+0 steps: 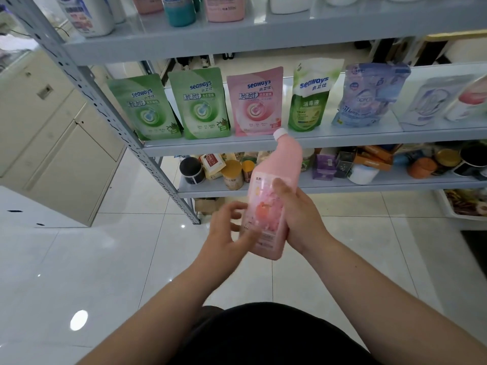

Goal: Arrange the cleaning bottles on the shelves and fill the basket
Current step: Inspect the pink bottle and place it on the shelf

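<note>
Your right hand (300,219) has its grip closed round a tall pink plastic bottle (284,164), white cap tilted toward the far grey metal shelf (369,139), while your loosely spread left hand (226,230) touches its lower left.

Top bottles (84,14) cropped, rt pouches (432,101) blurred.

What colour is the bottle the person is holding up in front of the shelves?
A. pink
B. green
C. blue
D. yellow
A: the bottle that the right hand grips is pink all over, with a white cap on top.
</note>
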A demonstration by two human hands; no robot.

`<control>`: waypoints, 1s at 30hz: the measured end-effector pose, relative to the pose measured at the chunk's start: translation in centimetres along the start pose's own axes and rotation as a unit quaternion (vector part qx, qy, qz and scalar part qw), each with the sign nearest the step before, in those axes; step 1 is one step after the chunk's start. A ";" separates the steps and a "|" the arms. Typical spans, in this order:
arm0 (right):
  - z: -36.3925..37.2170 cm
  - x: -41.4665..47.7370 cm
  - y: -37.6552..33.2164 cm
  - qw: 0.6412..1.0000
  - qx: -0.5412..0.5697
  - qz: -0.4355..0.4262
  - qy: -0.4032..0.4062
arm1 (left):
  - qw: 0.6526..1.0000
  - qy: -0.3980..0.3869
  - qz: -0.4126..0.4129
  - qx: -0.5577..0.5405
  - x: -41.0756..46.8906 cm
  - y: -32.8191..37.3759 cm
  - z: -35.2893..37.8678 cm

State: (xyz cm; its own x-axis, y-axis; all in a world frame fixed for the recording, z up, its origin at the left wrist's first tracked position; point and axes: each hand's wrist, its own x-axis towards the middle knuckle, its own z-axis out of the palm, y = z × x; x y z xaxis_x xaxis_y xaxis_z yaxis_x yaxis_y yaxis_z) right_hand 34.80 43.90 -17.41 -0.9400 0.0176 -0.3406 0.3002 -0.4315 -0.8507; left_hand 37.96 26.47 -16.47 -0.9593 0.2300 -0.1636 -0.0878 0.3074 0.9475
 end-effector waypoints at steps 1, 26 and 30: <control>0.1 -0.1 -0.1 1.000 0.029 0.006 -0.003 | 0.993 -0.009 -0.067 -0.097 0.3 0.1 -0.3; 3.9 0.2 -0.6 0.982 -0.167 -0.081 -0.035 | 0.988 -0.029 -0.087 -0.126 -1.4 -1.8 -3.2; 4.6 2.7 -4.9 0.941 -0.312 -0.125 0.019 | 0.997 0.033 -0.059 0.036 -1.3 -3.0 -4.6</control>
State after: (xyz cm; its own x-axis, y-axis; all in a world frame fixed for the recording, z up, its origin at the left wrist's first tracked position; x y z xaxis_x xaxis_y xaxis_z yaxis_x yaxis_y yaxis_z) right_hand 30.03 41.95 -12.32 -0.9912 0.0850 -0.1014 0.1170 0.2047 -0.9718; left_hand 38.25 20.98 -17.79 -0.9590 0.1284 -0.2527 -0.1842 0.3951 0.9000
